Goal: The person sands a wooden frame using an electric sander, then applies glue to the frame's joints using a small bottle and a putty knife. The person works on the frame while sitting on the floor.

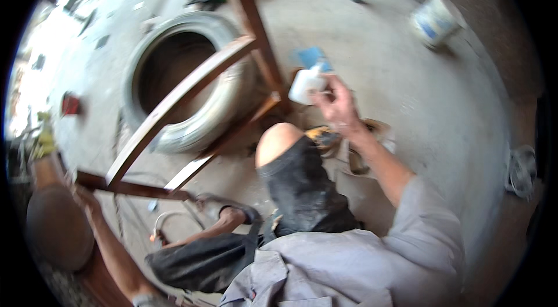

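The right hand covers the near side of the white bottle, which is motion-blurred. Beyond the grip, a blue thing is half hidden by the bottle. The left hand, far from the grip, is blurred on the frame, its fingers unclear.

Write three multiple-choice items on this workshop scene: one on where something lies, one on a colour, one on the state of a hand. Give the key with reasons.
1. Where does the tyre lie?
A. flat on the concrete floor, behind the wooden frame
B. hung on a wall
C. on the person's lap

2. What colour is the bottle?
A. red
B. white
C. black

3. What is the right hand doing?
A. resting empty on the knee
B. gripping a hammer
C. holding the bottle up

Key: 1 A, the wooden frame crosses in front of the tyre on the floor; 2 B, its body is plainly white; 3 C, the fingers close on the bottle above the bare knee.
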`<action>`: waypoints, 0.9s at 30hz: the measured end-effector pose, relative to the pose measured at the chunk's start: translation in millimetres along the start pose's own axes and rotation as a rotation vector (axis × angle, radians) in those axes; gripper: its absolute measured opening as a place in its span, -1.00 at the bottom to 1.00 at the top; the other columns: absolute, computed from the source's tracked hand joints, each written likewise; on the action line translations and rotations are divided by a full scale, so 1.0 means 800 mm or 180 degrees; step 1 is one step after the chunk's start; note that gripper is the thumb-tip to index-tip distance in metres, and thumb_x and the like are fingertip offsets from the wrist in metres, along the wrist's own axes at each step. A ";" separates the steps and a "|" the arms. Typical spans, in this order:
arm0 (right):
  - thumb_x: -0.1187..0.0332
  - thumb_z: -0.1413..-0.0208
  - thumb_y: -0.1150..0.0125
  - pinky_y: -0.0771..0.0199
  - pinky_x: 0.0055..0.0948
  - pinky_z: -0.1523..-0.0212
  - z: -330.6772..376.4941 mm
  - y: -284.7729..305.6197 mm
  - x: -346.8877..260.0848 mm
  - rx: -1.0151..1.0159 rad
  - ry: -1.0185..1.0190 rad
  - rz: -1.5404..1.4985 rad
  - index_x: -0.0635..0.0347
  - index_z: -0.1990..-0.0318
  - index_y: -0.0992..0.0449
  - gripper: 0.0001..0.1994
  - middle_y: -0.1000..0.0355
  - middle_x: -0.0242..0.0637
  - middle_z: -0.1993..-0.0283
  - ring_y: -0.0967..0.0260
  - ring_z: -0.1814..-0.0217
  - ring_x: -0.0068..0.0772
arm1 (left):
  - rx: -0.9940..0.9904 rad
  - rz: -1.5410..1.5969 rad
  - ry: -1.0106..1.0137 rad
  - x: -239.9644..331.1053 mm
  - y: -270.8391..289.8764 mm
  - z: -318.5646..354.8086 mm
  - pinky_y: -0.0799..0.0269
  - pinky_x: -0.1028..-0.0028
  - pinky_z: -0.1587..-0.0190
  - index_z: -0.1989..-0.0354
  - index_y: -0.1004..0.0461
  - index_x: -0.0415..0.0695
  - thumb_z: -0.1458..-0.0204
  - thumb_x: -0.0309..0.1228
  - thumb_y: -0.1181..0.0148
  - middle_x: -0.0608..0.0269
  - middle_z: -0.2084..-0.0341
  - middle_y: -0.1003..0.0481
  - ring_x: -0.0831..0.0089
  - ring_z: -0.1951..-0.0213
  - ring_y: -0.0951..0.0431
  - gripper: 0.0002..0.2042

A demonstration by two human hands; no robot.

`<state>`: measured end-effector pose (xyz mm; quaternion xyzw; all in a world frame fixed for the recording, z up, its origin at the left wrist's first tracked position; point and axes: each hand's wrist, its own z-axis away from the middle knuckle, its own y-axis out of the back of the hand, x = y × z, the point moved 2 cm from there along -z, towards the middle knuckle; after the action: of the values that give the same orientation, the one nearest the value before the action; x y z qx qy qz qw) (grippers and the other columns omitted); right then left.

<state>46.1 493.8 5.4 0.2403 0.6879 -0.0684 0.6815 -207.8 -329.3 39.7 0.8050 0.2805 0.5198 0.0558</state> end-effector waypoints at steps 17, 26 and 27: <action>0.39 -0.33 -0.25 -0.50 -0.52 0.28 0.037 0.010 0.022 -0.0231 -0.0079 0.0522 0.32 -0.11 -0.37 -0.69 -0.48 -0.26 0.14 -0.41 0.24 -0.56 | 0.1009 0.0854 0.2437 0.022 -0.187 -0.024 -0.45 0.30 0.14 0.14 -0.61 -0.15 -0.12 -0.02 -0.31 0.25 0.29 -0.55 0.38 0.25 -0.51 -0.59; 0.41 -0.31 -0.28 -0.54 -0.50 0.26 0.015 -0.005 0.021 -0.0300 -0.0174 0.0571 0.34 -0.12 -0.36 -0.66 -0.49 -0.21 0.10 -0.44 0.20 -0.54 | 0.0180 0.0670 0.2320 -0.058 -0.234 -0.056 -0.45 0.31 0.36 0.26 -0.56 -0.09 -0.25 0.07 -0.18 0.32 0.45 -0.49 0.43 0.43 -0.48 -0.58; 0.41 -0.31 -0.28 -0.54 -0.49 0.26 0.014 -0.004 0.024 -0.0282 -0.0196 0.0624 0.34 -0.13 -0.36 -0.66 -0.48 -0.21 0.09 -0.44 0.19 -0.53 | 0.0191 0.0655 0.2319 -0.059 -0.245 -0.059 -0.44 0.34 0.40 0.27 -0.55 -0.06 -0.27 0.06 -0.16 0.33 0.46 -0.48 0.45 0.46 -0.46 -0.61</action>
<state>55.5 491.2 -14.4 0.2739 0.6422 0.0217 0.7156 -339.9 -199.0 -51.7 0.5927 0.2147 0.7663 -0.1238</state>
